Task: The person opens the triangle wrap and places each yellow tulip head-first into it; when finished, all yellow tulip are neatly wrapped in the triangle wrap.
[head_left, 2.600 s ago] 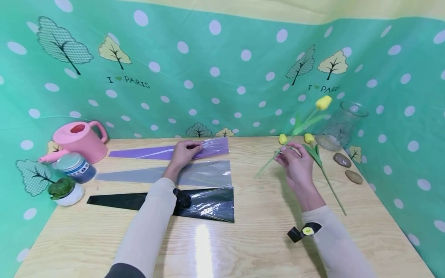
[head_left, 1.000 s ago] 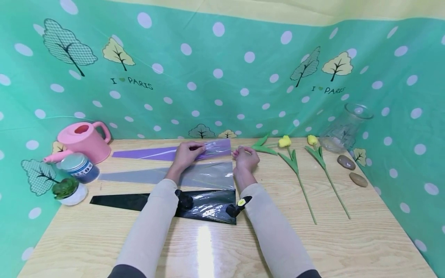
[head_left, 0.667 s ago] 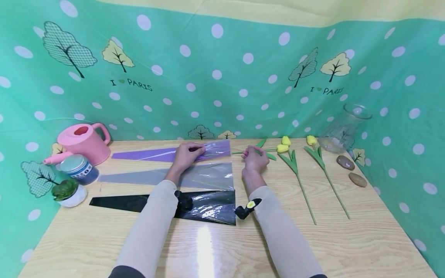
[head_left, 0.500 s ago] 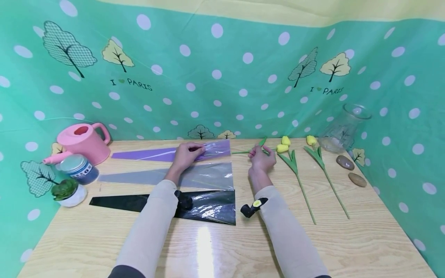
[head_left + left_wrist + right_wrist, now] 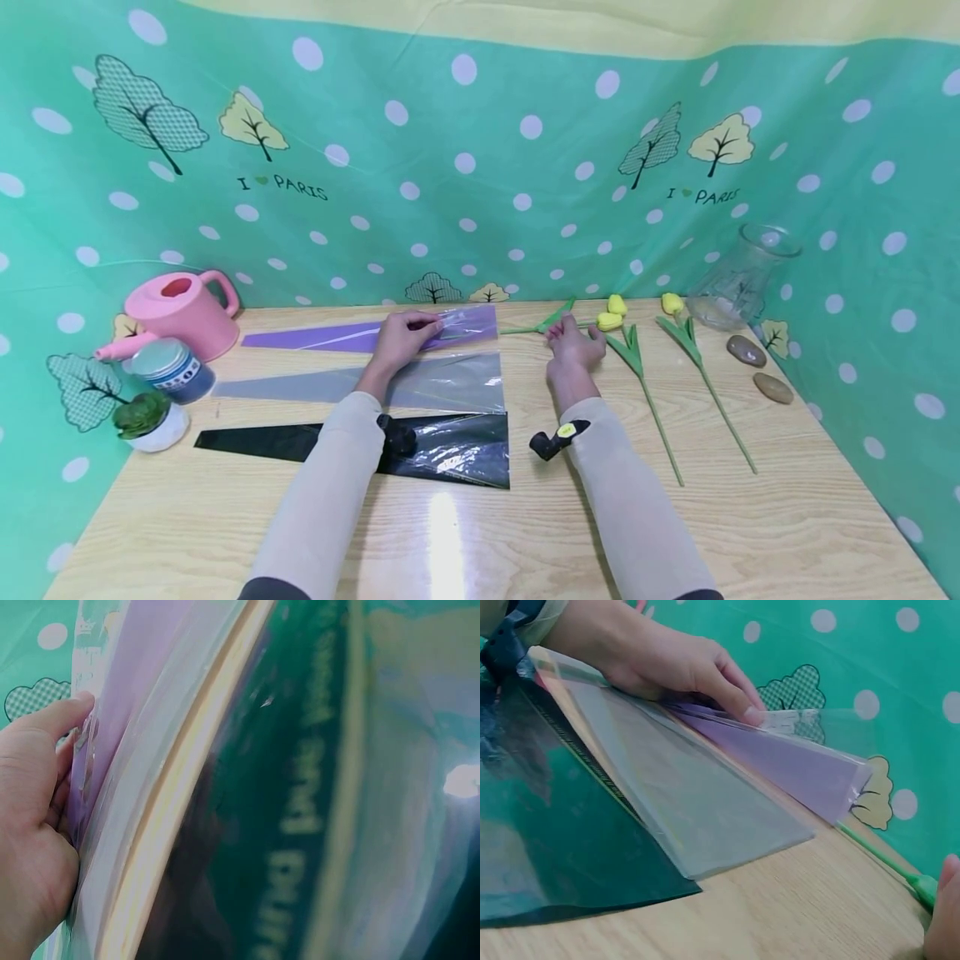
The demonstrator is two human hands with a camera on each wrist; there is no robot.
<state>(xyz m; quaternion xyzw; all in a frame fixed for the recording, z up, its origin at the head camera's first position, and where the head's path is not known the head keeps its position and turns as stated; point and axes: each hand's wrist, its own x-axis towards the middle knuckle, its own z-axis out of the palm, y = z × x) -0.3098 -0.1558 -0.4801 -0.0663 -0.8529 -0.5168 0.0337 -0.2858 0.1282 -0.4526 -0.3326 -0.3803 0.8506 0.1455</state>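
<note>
My left hand [image 5: 401,340] pinches the upper layer of a purple flower-wrap sleeve [image 5: 318,335] near its wide right end; thumb and curled fingers show in the left wrist view. A yellow artificial tulip [image 5: 610,321] lies crosswise, its green stem [image 5: 877,857] reaching the sleeve's wide mouth. How far in it goes is hard to see. Around the tulip's leaves hovers my right hand [image 5: 576,346], fingers loosely bent, covering part of the stem. In the right wrist view only an edge of that hand [image 5: 945,915] shows beside the leaf base.
A grey sleeve [image 5: 457,382] and a black sleeve [image 5: 465,450] lie nearer. Two more tulips [image 5: 660,425] [image 5: 720,400] rest at right, by stones [image 5: 772,387] and a glass vase [image 5: 723,300]. Left stand a pink watering can [image 5: 180,312], blue jar [image 5: 176,371] and potted succulent [image 5: 153,421].
My right hand brought one tulip from the right to the purple sleeve, then moved back rightward along its stem while the tulip stayed put. The left hand has kept its place.
</note>
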